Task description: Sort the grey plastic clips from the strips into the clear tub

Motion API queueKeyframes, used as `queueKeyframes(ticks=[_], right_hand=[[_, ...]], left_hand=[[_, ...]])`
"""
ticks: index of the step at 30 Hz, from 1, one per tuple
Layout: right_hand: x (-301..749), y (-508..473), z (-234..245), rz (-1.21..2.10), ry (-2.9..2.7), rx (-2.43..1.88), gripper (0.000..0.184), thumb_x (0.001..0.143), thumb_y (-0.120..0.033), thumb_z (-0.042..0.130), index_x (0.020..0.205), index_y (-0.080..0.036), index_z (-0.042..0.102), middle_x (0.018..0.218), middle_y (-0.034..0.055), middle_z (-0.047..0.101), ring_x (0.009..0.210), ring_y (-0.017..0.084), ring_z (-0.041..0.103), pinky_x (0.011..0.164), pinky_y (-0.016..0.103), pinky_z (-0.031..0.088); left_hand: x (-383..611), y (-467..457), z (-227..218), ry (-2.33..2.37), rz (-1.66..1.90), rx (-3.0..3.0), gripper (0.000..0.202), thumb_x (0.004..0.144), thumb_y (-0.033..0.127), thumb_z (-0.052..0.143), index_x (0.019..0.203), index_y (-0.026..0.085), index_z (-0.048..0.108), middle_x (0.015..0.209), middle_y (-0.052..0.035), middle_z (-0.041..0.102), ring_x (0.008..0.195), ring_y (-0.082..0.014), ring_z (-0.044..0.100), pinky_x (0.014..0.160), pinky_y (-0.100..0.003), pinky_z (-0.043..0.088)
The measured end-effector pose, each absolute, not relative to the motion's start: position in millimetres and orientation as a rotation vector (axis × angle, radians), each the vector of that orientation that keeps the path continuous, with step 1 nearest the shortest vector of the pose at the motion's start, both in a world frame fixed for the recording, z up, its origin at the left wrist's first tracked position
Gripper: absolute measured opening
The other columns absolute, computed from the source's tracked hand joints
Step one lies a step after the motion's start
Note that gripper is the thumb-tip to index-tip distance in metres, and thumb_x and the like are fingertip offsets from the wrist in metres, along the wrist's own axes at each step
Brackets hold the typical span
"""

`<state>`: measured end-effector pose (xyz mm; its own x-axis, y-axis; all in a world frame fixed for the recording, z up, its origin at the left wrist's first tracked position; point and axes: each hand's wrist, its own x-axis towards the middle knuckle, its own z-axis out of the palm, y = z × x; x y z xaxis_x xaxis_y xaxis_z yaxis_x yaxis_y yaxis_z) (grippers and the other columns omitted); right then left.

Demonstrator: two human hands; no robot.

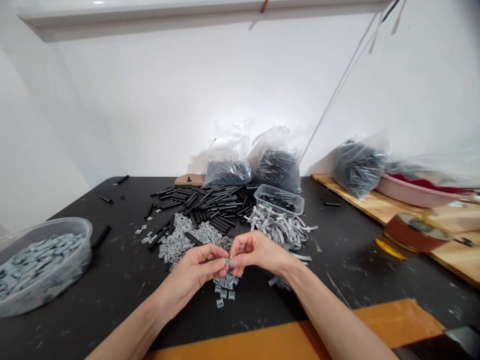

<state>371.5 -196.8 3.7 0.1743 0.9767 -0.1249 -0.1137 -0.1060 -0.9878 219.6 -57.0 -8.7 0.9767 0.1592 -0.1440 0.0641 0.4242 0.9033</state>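
My left hand (195, 267) and my right hand (258, 252) meet above the black table (330, 260), their fingertips pinching a small grey piece (227, 262) between them. Just below the hands lies a scatter of similar grey pieces (225, 285). Behind my left hand spreads a heap of grey pieces (180, 242), and a pile of grey strips (279, 227) lies behind my right hand. Farther back is a mound of black tubes (204, 205). The exact shape of the pinched piece is hidden by my fingers.
A clear tub of grey pieces (41, 265) stands at the left. A clear box (279, 200) and bags of black tubes (277, 170) stand at the back. A pink basin (416, 192) and an amber tape roll (412, 235) are on the right, with an orange sheet (375, 327) at the near edge.
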Motion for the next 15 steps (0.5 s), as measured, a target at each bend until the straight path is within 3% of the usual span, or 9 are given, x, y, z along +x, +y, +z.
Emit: queueKeyframes(ticks=[15], right_hand=[[368,-191,-15,1.021,-1.009,-1.348,0.026,0.073,-0.03,0.077,0.083,-0.012,0.062,0.065,0.0017,0.065,0.057,0.012,0.062,0.059,0.024,0.052]], left_hand=[[223,-55,-16,0.272,0.058,1.148,0.015,0.077,0.02,0.074,0.087,0.014,0.065,0.08,-0.0028,0.066,0.072,-0.0092,0.059,0.076,-0.023,0.047]])
